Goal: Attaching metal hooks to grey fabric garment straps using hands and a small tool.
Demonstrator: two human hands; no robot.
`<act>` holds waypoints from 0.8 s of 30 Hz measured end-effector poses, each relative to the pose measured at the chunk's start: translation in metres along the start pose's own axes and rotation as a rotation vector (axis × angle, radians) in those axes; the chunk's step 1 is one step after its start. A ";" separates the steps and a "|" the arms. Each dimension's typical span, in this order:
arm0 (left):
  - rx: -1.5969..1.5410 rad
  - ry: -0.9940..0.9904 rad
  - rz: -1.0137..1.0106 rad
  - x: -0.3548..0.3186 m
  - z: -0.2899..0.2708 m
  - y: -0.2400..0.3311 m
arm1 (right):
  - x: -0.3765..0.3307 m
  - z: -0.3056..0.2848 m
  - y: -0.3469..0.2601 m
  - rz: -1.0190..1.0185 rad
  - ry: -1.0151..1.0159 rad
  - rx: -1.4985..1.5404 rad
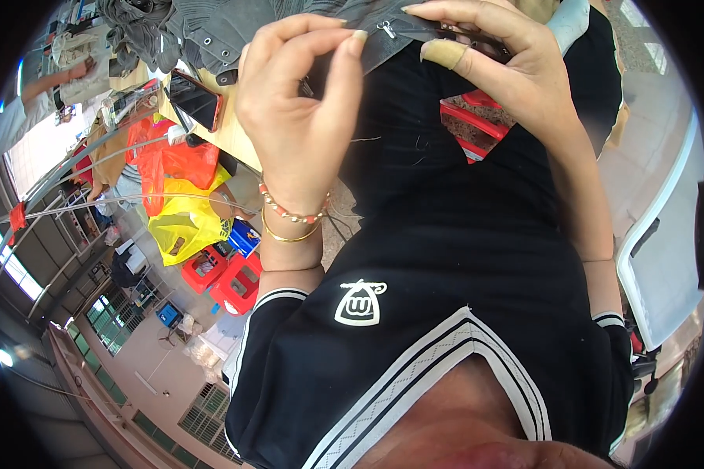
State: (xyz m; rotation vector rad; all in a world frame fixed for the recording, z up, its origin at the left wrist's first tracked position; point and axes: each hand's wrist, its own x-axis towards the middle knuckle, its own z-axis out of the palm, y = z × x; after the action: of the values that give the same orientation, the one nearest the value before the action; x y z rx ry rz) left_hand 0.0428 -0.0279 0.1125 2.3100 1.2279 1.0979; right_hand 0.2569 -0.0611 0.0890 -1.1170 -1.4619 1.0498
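At the top of the view, my left hand (297, 98) has its thumb and forefinger pinched together over dark grey cloth (371, 59). What the fingertips hold, if anything, is too small to make out. Close to them a small silver zipper pull (386, 30) lies on the cloth. My right hand (516, 70), with a yellowish wrap on its thumb, is closed around a slim dark tool (489, 45) that looks like thread snips. The fingers cover most of it, and its tip points toward the zipper pull.
Grey garments with metal eyelets (203, 43) are heaped beyond my left hand. A phone (194, 100) lies on the table edge (238, 144). Left and below are a red bag (188, 160), a yellow bag (184, 219) and red stools (238, 281). Another person's arm (51, 82) shows far left.
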 end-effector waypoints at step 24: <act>-0.357 0.056 -0.184 -0.011 -0.006 -0.011 | 0.022 0.016 -0.010 -0.187 -0.130 -0.224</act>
State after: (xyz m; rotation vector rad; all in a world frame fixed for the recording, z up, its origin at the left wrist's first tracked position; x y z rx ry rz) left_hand 0.0277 -0.0304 0.1050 1.8754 1.1309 1.2102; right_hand 0.2381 -0.0430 0.1007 -1.0575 -1.7858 0.8556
